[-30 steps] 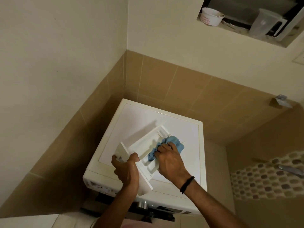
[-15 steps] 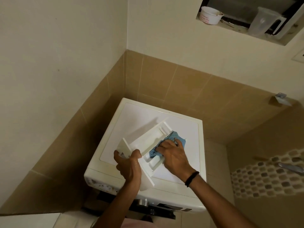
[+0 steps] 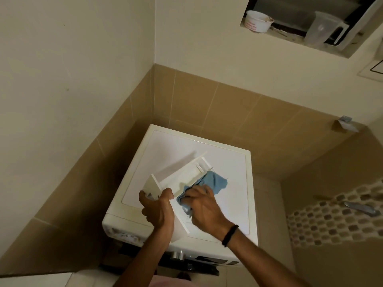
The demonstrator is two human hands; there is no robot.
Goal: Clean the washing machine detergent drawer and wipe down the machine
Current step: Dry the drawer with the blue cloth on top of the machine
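Overhead, a white tub with red lettering too small to read sits on a wall ledge beside a clear measuring jug; what either holds cannot be made out. Below, the left hand clenches the front panel of the white detergent drawer, held tilted over the lid of the washing machine. The right hand, a black band at its wrist, grasps a blue cloth pressed against the drawer.
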